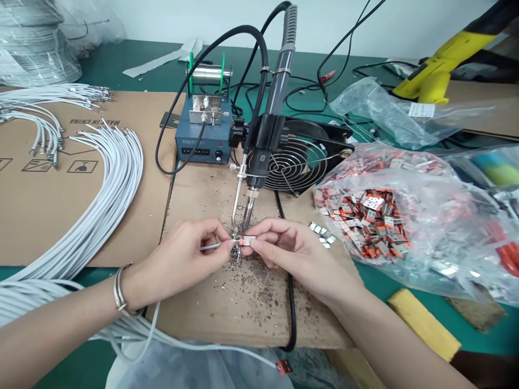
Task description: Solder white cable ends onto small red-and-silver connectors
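My left hand pinches the end of a white cable just below the soldering iron. Between the thumb and fingers of my right hand is a small orange-and-silver connector, held against the cable's end. The iron is clamped pointing down, its tip very close above the connector; whether they touch I cannot tell. A thin solder feed tube comes down beside the tip. Solder bits and dark specks lie scattered on the cardboard beneath.
Behind stands a blue solder feeder carrying a solder spool, with a black fan beside it. Bundled white cables lie at left. A plastic bag of connectors, metal shells and a yellow sponge are at right.
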A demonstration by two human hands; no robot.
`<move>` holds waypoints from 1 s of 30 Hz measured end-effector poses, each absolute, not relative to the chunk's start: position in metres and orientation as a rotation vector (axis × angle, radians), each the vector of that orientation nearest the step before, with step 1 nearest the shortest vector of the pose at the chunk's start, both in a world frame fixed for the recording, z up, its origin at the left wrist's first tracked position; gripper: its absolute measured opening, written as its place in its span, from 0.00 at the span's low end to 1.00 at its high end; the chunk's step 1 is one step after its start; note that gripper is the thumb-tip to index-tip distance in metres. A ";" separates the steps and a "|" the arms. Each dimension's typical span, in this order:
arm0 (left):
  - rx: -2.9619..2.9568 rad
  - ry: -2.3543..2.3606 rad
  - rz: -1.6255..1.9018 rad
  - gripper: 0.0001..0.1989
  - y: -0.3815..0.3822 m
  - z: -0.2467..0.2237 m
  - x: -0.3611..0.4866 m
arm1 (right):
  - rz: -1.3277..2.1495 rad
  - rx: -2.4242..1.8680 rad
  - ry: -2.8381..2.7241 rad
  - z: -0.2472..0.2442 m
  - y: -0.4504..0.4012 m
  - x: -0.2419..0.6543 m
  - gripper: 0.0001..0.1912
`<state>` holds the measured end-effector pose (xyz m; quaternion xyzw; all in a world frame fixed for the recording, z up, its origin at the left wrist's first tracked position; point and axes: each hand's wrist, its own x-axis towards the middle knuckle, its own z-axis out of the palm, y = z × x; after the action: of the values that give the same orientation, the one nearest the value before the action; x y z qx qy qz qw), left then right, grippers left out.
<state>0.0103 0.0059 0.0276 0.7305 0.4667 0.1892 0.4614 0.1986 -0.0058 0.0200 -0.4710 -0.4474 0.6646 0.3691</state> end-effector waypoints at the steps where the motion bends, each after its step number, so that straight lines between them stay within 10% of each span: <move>1: 1.802 1.146 0.465 0.06 0.005 0.028 0.010 | 1.708 -1.202 -1.151 0.020 -0.006 0.199 0.08; 30: 1.879 1.149 0.440 0.06 0.005 0.029 0.011 | 1.715 -1.241 -1.170 0.020 -0.007 0.199 0.09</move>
<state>0.0106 0.0052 0.0292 0.7542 0.4610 0.1765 0.4329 0.1994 -0.0065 0.0202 -0.4797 -0.4526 0.6633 0.3536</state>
